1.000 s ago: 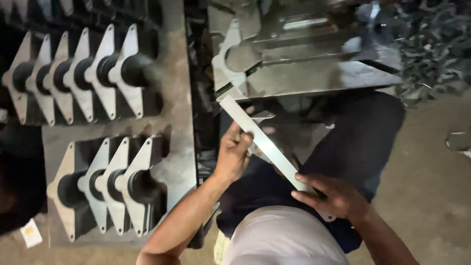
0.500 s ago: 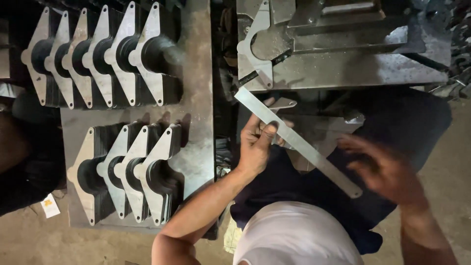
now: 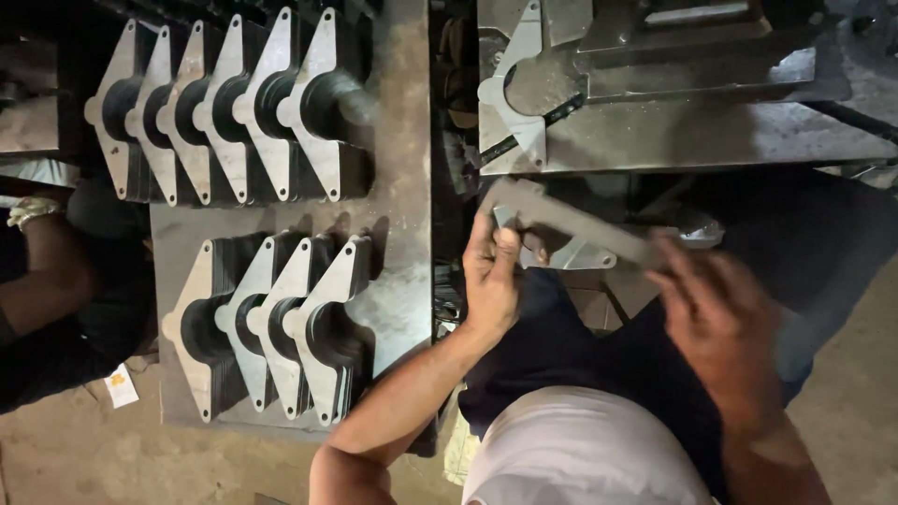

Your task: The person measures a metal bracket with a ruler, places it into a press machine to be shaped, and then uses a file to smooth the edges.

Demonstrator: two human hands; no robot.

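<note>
The left hand [image 3: 491, 276] now pinches the upper end of a long flat metal strip [image 3: 571, 224], fingers closed on it. The strip has swung lower and flatter than 0.5 s ago, lying just below the grey machine surface [image 3: 711, 140]. The right hand [image 3: 720, 318], blurred, has come back to its lower end; whether it grips, I cannot tell. 2 rows of winged metal plates [image 3: 271, 318] stand at left.

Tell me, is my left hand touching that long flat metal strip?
Touching. The head view shows the left hand with its fingers closed around the upper end of the long metal strip, no gap between them.
</note>
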